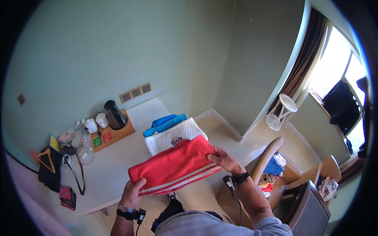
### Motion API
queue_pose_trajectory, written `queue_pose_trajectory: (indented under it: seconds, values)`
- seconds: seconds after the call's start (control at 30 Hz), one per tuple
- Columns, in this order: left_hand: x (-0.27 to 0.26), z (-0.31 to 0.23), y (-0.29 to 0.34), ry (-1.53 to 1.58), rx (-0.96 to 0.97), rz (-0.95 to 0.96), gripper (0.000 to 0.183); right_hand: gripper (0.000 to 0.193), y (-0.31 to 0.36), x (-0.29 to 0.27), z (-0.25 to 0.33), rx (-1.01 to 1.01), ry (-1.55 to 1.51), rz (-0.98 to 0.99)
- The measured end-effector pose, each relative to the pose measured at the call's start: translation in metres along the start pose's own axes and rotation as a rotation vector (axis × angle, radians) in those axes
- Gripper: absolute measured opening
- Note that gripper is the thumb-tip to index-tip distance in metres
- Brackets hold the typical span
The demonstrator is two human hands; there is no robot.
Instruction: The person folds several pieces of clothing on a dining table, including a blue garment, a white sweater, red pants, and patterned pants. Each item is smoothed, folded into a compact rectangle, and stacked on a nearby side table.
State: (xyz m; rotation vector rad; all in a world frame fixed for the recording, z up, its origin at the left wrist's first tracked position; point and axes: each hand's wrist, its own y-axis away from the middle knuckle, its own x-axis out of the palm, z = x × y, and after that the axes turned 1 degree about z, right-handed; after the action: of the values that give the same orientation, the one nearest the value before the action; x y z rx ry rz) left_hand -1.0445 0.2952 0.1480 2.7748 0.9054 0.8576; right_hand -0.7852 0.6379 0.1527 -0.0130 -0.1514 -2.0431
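Observation:
Both my hands hold up a folded red garment [173,163] with white stripes along its near edge. My left hand [132,192] pinches its lower left corner, thumb on top. At the right end, my right hand [226,159] grips it the same way; the fingers beneath are hidden. Just beyond, a white quilted cloth item [159,144] with a dark emblem lies folded on the white table [114,169], partly covered by the red garment. Behind it, folded blue garments [167,124] are stacked at the table's edge.
A wooden tray [114,137] with a black kettle [115,115] and white cups [101,120] stands by the wall. Farther left are a wooden hanger [46,158] and a strap [80,173]. A brown chair [271,147] at right holds piled clothes [271,173]; a white stool [281,112] stands near the curtain.

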Motion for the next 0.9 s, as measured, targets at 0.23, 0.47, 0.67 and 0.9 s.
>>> queue_pose_trajectory:
  seconds: [0.23, 0.47, 0.67, 0.9]
  values:
    - [-0.015, -0.054, -0.112, 0.022, -0.005, 0.055, 0.058, 0.024, -0.108, -0.014, 0.03, -0.001, 0.212, -0.135]
    - [-0.023, -0.023, -0.164, 0.052, -0.118, 0.004, 0.056, 0.031, -0.17, -0.045, -0.013, 0.062, 0.088, -0.273]
    - [-0.027, 0.007, -0.171, 0.03, -0.25, -0.077, 0.053, 0.046, -0.179, -0.062, -0.06, 0.286, 0.542, -0.357]
    - [-0.01, -0.009, -0.163, -0.056, -0.159, -0.06, 0.054, 0.038, -0.177, -0.071, -0.058, 0.16, 0.39, -0.338]
